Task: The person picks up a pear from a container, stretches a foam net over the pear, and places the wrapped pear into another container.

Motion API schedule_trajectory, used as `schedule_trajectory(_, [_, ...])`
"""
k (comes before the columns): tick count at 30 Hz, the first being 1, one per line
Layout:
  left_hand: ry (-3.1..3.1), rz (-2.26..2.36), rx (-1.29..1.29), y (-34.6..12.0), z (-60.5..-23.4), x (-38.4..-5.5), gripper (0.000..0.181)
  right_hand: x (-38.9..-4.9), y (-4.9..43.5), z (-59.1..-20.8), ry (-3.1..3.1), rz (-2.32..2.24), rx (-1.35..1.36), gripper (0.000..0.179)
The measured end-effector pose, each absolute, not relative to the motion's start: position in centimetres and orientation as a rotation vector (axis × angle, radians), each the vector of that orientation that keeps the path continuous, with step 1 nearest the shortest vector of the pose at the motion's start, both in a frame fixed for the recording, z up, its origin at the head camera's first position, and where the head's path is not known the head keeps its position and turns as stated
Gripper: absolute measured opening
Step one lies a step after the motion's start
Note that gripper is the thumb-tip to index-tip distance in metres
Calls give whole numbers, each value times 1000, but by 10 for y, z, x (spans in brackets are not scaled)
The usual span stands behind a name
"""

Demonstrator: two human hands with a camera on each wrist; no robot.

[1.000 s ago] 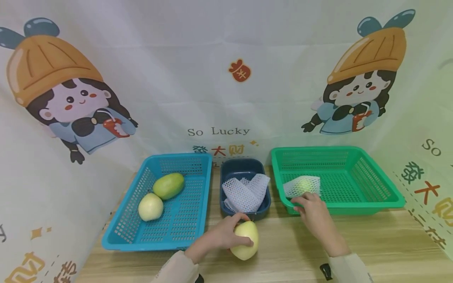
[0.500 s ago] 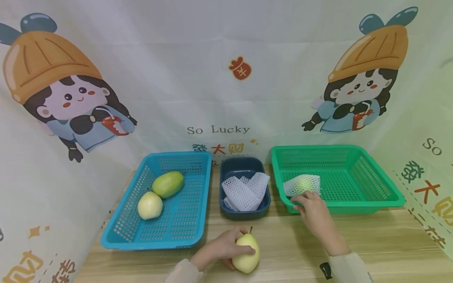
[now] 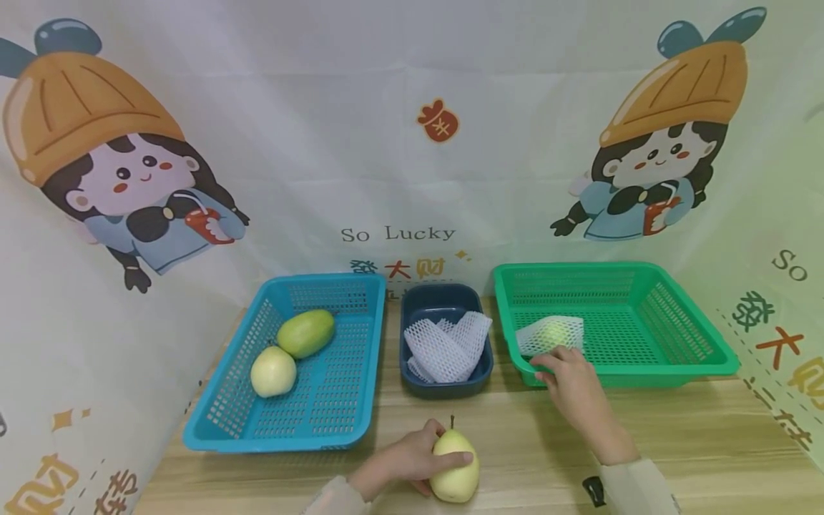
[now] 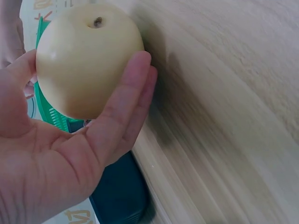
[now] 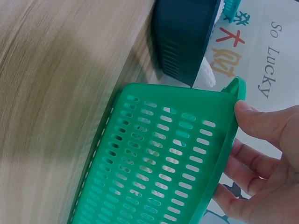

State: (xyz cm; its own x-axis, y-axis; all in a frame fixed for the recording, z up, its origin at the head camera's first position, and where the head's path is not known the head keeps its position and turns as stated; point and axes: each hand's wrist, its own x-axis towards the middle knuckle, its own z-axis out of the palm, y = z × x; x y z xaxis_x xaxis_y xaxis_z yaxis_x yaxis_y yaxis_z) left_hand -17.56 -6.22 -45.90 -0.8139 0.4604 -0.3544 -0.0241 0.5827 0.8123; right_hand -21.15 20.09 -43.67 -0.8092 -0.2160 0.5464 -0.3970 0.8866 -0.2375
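A pale yellow pear [image 3: 458, 481], stem up, is close over the front middle of the table. My left hand [image 3: 417, 453] grips it from the left, thumb across the near side. In the left wrist view, the pear's [image 4: 86, 56] underside faces the camera, with curled fingers [image 4: 122, 100] along one side. On the right, my right hand [image 3: 575, 390] pinches the front rim of the green basket [image 3: 663, 373], the thumb outside and the fingers inside, as the right wrist view shows. Just behind that hand lies a yellow-green fruit in a white foam net [image 3: 552, 333].
At left stands a blue basket [image 3: 368, 372] with a green mango-like fruit [image 3: 306, 334] and a pale round pear [image 3: 273, 373]. A dark blue bin [image 3: 444, 390] holding white foam nets [image 3: 440, 350] stands between the baskets. A printed cloth [image 3: 399, 164] hangs behind.
My left hand has drawn the pear toward the table's front edge and turned it so the stem shows on top. My right hand stays at the green basket's rim.
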Motion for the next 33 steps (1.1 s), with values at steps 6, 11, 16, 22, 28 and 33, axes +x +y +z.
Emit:
schedule_trajectory(6, [2256,1172,342,-61,-458,-171,56,-211,201,-435,-2547,471,429,19])
schedule_trajectory(11, [2225,1185,376,-61,-456,-170,58,-211,201,-434,-2560,469,427,19])
schedule_trajectory(16, [2221,1191,371,-62,-456,-169,55,-211,200,-435,-2565,469,428,19])
schedule_trajectory(22, [2246,1180,347,-64,-457,-170,53,-211,201,-435,-2555,471,422,18])
schedule_trajectory(28, [2242,1181,322,-66,-455,-171,57,-210,201,-433,-2566,462,441,19])
schedule_trajectory(33, [2256,1174,336,-68,-450,-171,57,-210,203,-430,-2608,458,457,18])
